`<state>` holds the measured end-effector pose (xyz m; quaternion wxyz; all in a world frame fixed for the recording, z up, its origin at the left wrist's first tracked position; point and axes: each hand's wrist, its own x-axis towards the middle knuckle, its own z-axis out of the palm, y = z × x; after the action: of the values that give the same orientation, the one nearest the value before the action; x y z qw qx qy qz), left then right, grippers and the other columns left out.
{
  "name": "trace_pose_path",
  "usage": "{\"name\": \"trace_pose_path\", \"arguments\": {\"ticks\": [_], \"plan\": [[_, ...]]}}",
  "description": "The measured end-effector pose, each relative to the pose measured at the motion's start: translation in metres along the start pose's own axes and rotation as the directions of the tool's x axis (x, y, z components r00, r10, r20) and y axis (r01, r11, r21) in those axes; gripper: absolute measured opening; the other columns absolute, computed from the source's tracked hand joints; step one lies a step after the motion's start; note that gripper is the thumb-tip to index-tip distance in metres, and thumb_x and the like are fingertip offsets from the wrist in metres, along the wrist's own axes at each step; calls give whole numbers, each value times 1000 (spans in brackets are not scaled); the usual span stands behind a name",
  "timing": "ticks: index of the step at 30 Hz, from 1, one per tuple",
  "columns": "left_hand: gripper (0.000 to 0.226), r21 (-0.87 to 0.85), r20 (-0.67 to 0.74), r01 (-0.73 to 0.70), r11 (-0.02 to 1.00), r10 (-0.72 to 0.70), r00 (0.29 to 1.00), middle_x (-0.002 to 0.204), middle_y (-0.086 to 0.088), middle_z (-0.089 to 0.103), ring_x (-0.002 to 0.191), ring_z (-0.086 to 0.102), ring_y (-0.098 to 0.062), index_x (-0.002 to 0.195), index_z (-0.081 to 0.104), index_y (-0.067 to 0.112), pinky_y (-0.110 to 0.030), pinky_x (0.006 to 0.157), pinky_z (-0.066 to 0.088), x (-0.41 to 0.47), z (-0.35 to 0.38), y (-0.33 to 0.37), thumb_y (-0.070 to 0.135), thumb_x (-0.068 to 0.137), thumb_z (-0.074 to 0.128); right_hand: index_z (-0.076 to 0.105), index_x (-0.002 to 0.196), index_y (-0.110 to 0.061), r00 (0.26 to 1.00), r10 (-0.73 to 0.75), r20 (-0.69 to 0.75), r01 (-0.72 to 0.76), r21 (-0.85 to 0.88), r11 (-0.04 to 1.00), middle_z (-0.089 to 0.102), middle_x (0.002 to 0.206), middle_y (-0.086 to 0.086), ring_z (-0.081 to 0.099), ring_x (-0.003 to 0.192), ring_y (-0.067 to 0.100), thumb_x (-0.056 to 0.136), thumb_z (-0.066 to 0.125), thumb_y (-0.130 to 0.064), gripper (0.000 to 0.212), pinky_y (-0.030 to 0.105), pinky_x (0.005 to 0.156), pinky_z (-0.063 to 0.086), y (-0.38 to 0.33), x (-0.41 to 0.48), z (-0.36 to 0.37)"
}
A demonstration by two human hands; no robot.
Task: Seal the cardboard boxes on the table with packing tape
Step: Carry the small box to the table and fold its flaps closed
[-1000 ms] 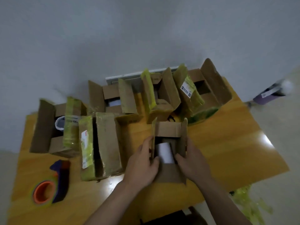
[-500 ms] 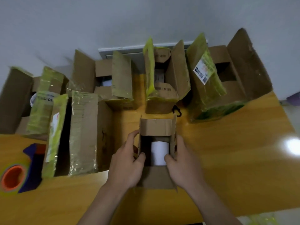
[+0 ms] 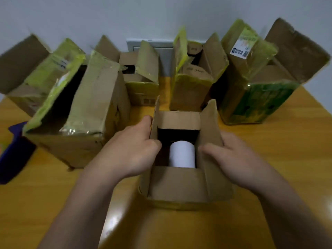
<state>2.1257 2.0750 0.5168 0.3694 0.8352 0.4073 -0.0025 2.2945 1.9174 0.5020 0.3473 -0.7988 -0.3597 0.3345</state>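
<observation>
Small box (image 3: 179, 183) upright, mouth upward

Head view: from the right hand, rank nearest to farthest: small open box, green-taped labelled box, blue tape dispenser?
1. small open box, gripped by the right hand at its right flap.
2. green-taped labelled box, behind the hand, to the right.
3. blue tape dispenser, at the far left.
</observation>
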Motion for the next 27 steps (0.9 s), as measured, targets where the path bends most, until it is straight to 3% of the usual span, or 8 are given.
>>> {"name": "trace_pose_path", "arguments": {"ticks": [2, 4, 8, 13, 18, 21, 24, 27], "plan": [[19, -45, -47, -5, 999, 2, 999, 95, 1, 66, 88, 62, -25, 103, 53, 31, -47, 77, 54, -23, 9, -4, 30, 84, 56, 70, 87, -48, 1000, -15, 23, 13, 94, 996, 72, 82, -18, 69, 74, 5, 91, 63, -43, 9, 42, 68, 56, 9, -13, 4], [18, -129, -63, -4, 992, -4, 998, 99, -6, 63, 88, 61, -29, 106, 57, 20, -43, 70, 49, -45, 16, -6, 23, 87, 56, 67, 88, -44, 1000, -16, 7, 14, 207, 978, 71, 85, -14, 70, 76, 8, 93, 65, -38, 8, 35, 66, 54, 17, -27, 11], [39, -234, -75, -19, 972, 1, 997, 111, 1, 61, 91, 59, -18, 136, 54, 21, -32, 60, 47, -80, 25, 4, 23, 97, 54, 56, 128, -38, 991, -83, -107, 116, 358, 926, 65, 113, -14, 63, 103, 15, 95, 60, -21, 37, 33, 72, 49, 20, -52, 24], [67, -358, -150, -131, 924, 82, 985, 130, 10, 55, 105, 56, -6, 159, 33, 35, -23, 72, 45, -99, 38, 14, 30, 99, 61, 35, 155, -30, 945, -131, -300, 240, 365, 899, 49, 146, -2, 49, 127, 22, 94, 58, -10, 69, 40, 92, 52, 12, -56, 25], [75, -392, -279, -242, 888, 136, 951, 162, 6, 34, 142, 38, -20, 161, 29, 39, -33, 94, 39, -101, 55, 15, 27, 96, 65, 36, 156, -27, 926, -180, -331, 296, 345, 891, 49, 148, 0, 46, 117, 13, 94, 61, -10, 69, 19, 71, 45, 15, -48, 31], [72, -391, -299, -288, 874, 176, 938, 162, 10, 35, 132, 39, -10, 159, 34, 39, -29, 92, 37, -98, 59, 12, 25, 96, 65, 36, 156, -26, 911, -205, -359, 323, 307, 895, 49, 149, -1, 49, 123, 15, 95, 64, -16, 68, 27, 84, 53, 18, -42, 36], [70, -413, -295, -296, 861, 181, 938, 148, 20, 43, 111, 46, 9, 158, 35, 40, -12, 75, 41, -93, 57, 7, 26, 96, 64, 38, 154, -27, 894, -247, -373, 351, 243, 904, 51, 148, -1, 50, 131, 18, 95, 67, -22, 66, 46, 106, 51, 21, -36, 43], [72, -461, -275, -284, 841, 169, 946, 124, 33, 43, 85, 49, 28, 160, 30, 41, 0, 56, 43, -87, 54, 1, 23, 98, 63, 41, 152, -30, 871, -284, -401, 369, 152, 917, 49, 148, -6, 47, 131, 13, 95, 67, -29, 63, 39, 106, 47, 22, -29, 51]]}}
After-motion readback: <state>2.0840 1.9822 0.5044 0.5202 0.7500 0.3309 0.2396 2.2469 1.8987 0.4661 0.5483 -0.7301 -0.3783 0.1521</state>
